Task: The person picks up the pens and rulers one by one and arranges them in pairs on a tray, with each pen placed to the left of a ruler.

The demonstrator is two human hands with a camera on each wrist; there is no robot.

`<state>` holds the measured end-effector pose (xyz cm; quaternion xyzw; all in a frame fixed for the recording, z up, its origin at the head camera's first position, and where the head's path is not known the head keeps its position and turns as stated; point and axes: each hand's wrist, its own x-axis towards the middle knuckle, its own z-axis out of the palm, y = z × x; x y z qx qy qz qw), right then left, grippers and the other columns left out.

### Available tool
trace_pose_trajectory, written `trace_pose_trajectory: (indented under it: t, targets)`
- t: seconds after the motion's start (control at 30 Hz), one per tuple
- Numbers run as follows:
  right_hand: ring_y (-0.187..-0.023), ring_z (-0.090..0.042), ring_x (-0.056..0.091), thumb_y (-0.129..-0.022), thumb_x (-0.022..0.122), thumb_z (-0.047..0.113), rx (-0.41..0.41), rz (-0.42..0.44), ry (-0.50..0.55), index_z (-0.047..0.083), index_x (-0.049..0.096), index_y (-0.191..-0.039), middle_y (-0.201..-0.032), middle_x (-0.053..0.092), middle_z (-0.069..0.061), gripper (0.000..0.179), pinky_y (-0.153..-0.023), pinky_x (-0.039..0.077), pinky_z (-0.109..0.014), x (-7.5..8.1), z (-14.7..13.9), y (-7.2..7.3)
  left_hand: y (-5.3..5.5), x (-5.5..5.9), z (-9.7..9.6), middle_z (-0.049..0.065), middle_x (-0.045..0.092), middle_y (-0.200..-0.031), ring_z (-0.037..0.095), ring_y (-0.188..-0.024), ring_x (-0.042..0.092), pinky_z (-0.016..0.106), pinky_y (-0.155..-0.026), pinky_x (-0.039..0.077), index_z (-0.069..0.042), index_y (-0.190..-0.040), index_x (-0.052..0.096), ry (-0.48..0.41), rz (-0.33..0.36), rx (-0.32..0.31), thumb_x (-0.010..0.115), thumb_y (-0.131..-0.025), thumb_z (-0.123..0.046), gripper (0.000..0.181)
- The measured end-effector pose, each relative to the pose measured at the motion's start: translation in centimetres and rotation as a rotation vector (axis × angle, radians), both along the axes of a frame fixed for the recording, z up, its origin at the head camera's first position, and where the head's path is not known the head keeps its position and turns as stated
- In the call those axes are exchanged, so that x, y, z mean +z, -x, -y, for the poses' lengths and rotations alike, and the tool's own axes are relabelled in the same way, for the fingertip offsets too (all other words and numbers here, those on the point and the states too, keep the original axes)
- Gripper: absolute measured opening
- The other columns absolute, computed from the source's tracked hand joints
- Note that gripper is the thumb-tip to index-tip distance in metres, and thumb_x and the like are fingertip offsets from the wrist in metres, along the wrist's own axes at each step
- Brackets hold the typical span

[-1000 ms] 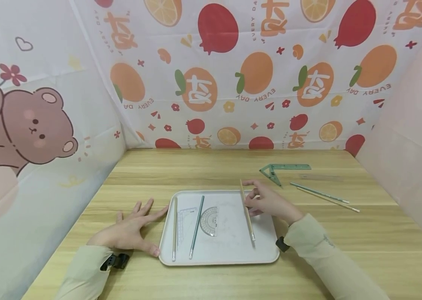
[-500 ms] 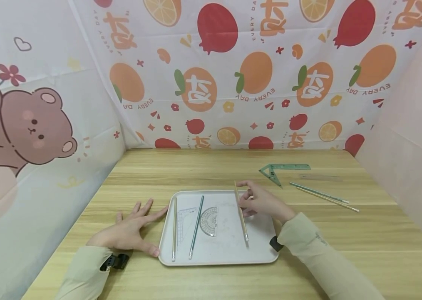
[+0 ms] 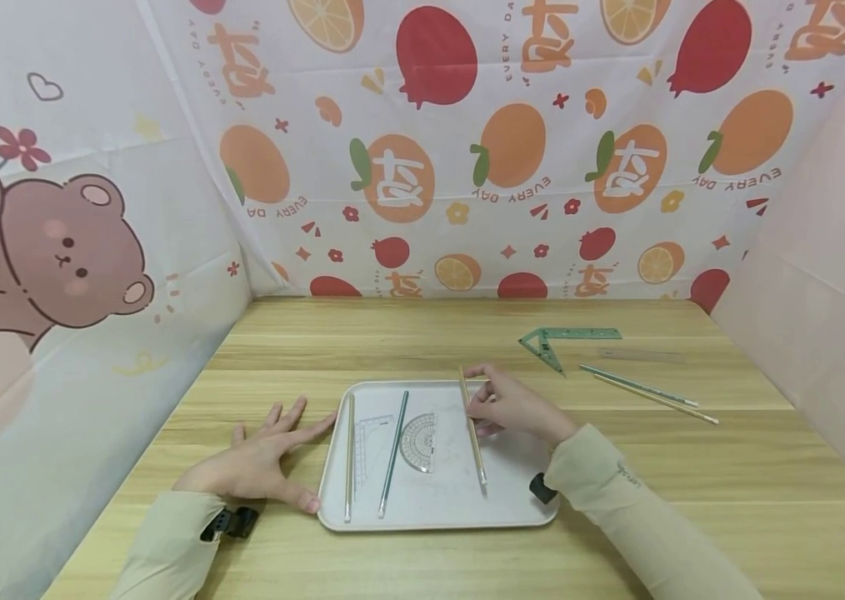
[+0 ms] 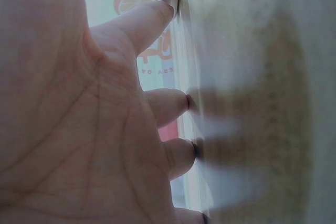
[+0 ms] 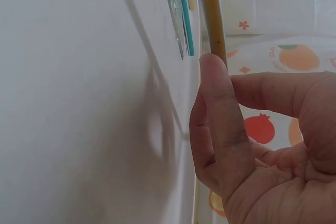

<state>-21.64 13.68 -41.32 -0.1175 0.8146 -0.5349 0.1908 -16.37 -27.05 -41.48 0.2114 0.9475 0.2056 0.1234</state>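
Note:
A yellow pencil (image 3: 476,450) is pinched by my right hand (image 3: 511,408) over the right half of a white tray (image 3: 516,504). In the right wrist view, the thumb and fingers meet at one stretch of that yellow pencil (image 5: 211,19). My left hand (image 3: 261,460) lies with fingers spread at the tray's left edge, thumb and index fingertip touching the rim. On the tray lie another yellow pencil (image 3: 350,462), a clear set square (image 3: 361,446) beside it, a teal pencil (image 3: 394,454) and a clear protractor (image 3: 415,443).
Beyond the tray at the back right, a green angled ruler (image 3: 580,333) lies on the wooden table (image 3: 302,333). Near it are a faint clear ruler (image 3: 640,356), a teal pencil (image 3: 640,385) and a yellow pencil (image 3: 658,400). Patterned cloth walls (image 3: 430,208) surround the table.
My right hand has moved left over the tray with the yellow pencil, toward the protractor. My left hand has stayed at the tray's left edge.

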Motion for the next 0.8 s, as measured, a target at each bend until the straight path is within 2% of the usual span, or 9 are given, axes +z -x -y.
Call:
trace_pose_trajectory:
  t: [0.37, 0.8]
  targets:
    - [-0.077, -0.016, 0.074, -0.098, 0.073, 0.004, -0.027, -0.017, -0.045, 0.008, 0.047, -0.156, -0.102, 0.068, -0.013, 0.064, -0.072, 0.068, -0.032, -0.1, 0.7, -0.2, 0.0, 0.2, -0.1, 0.035, 0.006, -0.176, 0.072, -0.156, 0.000, 0.100, -0.101, -0.006, -0.033, -0.169, 0.035, -0.003, 0.000, -0.003, 0.093, -0.063, -0.071, 0.126]
    - [-0.077, -0.016, 0.072, -0.098, 0.072, 0.001, -0.016, -0.002, -0.034, 0.004, 0.045, -0.154, -0.099, 0.063, -0.012, 0.062, -0.070, 0.067, -0.031, -0.2, 2.0, -0.4, 0.0, 0.1, 0.0, 0.035, 0.007, -0.176, 0.072, -0.156, 0.000, 0.100, -0.102, -0.005, -0.034, -0.168, 0.036, 0.002, -0.006, -0.003, 0.093, -0.063, -0.072, 0.126]
